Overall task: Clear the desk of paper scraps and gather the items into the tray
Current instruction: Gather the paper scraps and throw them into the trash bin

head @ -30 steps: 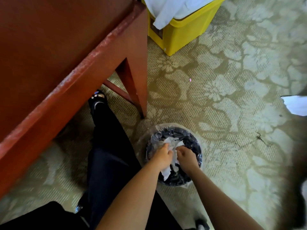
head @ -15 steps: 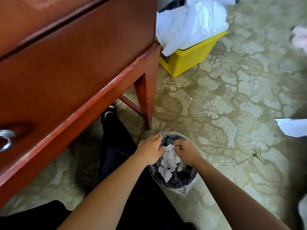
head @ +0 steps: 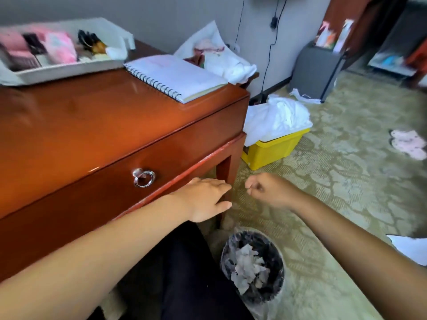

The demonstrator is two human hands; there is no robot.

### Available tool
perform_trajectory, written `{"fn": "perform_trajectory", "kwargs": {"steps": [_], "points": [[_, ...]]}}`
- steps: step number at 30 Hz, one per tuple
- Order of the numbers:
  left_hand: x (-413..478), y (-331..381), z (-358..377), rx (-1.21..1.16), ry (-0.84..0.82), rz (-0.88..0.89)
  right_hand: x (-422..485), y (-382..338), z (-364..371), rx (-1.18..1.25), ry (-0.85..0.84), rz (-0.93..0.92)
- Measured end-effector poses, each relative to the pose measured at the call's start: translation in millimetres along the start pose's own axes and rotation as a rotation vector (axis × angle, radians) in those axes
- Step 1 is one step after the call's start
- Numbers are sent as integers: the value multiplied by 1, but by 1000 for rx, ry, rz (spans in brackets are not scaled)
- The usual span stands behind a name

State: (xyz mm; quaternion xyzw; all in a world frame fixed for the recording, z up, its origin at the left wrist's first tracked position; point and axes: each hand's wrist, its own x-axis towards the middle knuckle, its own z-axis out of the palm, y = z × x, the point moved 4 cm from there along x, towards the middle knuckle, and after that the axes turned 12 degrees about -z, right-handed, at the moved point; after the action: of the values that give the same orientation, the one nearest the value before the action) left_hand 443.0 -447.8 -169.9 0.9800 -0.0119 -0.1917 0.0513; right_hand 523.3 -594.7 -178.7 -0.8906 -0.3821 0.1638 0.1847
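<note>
Hovering: 2 hands (head: 205,199) (head: 270,190), 1 bin (head: 253,264), scraps (head: 248,266) inside

Bare forearms, sleeveless to the frame edge; black trousers (head: 184,273).

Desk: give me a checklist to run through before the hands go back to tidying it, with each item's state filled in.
1. Scraps in the bin: ok, torn paper lies inside.
2. Left hand free: ok, open, fingers spread by the desk's front corner, nothing in it.
3. Right hand free: cannot tell, it is curled into a loose fist.
4. Desk free of scraps: ok on the part in view; its left end is out of frame.
5. Items gathered in the tray: not ok, the notebook lies on the desk beside it.
6. Tray contents: cannot tell, blurred.
</note>
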Motion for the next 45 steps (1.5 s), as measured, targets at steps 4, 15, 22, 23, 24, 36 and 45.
{"fn": "perform_trajectory", "kwargs": {"steps": [4, 15, 22, 23, 24, 36, 45], "points": [[-52, -15, -53, 25, 162, 20, -3, -50, -44, -86, 18, -99], [-181, -98, -136, 62, 407, -194, 21, -205, -96, -219, 112, -408], [-243, -183, -124, -52, 420, -450, 70, -292, -67, -210, 75, -569], [-250, -197, -119, -91, 423, -491, 77, -303, -60, -223, 66, -587], [-256, -212, -112, -130, 425, -536, 85, -316, -51, -239, 55, -607], [-286, -337, -55, -351, 672, -1028, 178, -425, 45, -247, 68, -717], [-281, -414, -63, -405, 712, -1169, 253, -462, 47, -197, 192, -685]]}}
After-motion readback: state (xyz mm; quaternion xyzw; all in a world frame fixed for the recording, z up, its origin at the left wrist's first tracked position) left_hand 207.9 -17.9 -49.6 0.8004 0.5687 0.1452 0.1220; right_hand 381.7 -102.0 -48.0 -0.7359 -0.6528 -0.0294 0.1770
